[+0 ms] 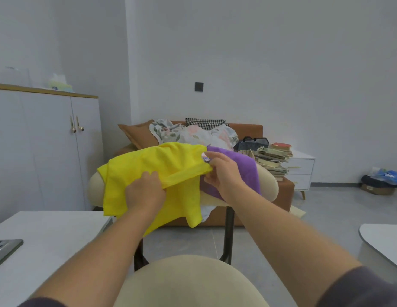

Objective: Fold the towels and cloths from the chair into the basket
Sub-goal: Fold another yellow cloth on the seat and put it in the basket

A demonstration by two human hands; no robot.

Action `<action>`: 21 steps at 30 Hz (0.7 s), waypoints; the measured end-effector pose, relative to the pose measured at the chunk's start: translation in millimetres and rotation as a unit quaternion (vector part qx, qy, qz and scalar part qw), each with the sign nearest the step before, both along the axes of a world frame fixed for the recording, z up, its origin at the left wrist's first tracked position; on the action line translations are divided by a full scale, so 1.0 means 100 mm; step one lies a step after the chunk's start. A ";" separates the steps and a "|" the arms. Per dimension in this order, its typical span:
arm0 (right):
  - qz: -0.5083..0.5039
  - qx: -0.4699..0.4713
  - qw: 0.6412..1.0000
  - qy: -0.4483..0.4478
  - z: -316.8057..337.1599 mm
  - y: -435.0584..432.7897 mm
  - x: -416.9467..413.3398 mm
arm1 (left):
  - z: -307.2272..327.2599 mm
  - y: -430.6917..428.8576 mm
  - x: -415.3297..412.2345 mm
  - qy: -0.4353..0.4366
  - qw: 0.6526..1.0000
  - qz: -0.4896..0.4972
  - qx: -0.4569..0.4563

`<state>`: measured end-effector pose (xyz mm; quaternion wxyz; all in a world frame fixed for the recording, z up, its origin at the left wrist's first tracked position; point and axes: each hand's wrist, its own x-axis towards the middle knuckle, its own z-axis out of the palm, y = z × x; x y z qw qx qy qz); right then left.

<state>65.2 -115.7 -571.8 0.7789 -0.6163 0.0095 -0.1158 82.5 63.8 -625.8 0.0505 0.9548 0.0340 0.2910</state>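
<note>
step: taking yellow towel (153, 160) off chair back (94, 187) | left hand (145, 191) was clamped on a bunched fold; right hand (224, 173) pinched the hem just right of it, probably to spread it for folding | purple towel (246, 168) lay under right wrist; basket unseen

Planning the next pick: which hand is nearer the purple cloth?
Right. The right hand is over the purple cloth, pinching the yellow cloth at its edge; the left hand grips the yellow cloth further left, apart from the purple.
</note>
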 end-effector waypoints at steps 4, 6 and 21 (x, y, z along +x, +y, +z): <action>-0.015 0.001 0.999 -0.044 0.54 0.00 0.04 | 0.55 0.28 0.05 0.005 0.993 0.046 -0.104; -0.017 -0.045 0.998 -0.041 0.74 0.00 0.06 | 0.84 0.33 0.16 0.050 0.971 0.044 -0.230; -0.205 -0.174 0.915 -0.300 1.88 -0.17 -0.67 | 2.39 0.27 -0.63 -0.348 0.888 -0.145 -0.264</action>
